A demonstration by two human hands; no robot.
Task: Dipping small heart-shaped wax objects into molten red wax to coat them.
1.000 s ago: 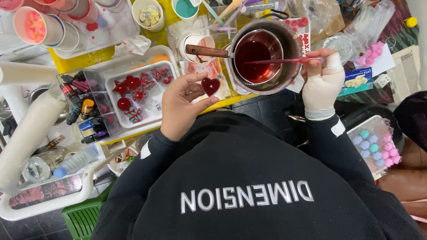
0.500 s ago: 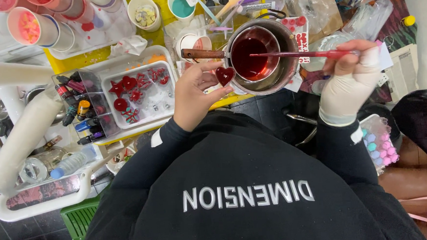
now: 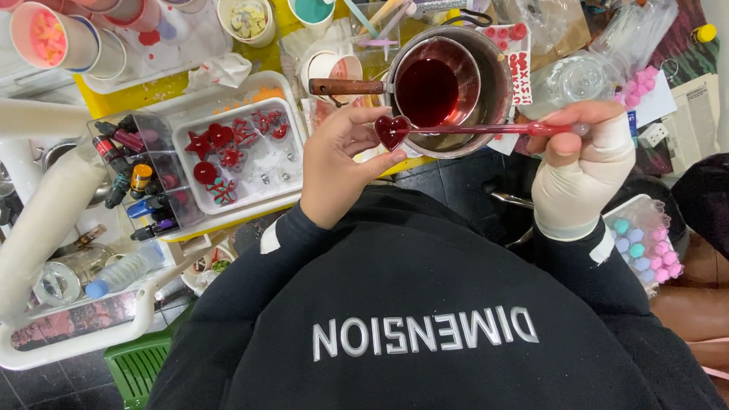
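Cluttered yellow tabletop (image 3: pixel 130 94) filled the upper frame. At centre, the left hand (image 3: pixel 339 169) pinched a red heart piece (image 3: pixel 393 131) beside the metal pot (image 3: pixel 451 88); the gloved right hand (image 3: pixel 581 171) gripped a red stick (image 3: pixel 493 129) touching it.

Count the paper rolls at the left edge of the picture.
2. One white roll lies level near the top left; a longer roll slants below it, toward the lower left. Clutter may hide others.

A home craft corner, by the look of it. A crowded yellow table (image 3: pixel 138 96) carries dye bottles (image 3: pixel 134 180), cups of beads (image 3: pixel 44 35), a tray of red moulded shapes (image 3: pixel 237 157) and a pot of red liquid (image 3: pixel 446 88).
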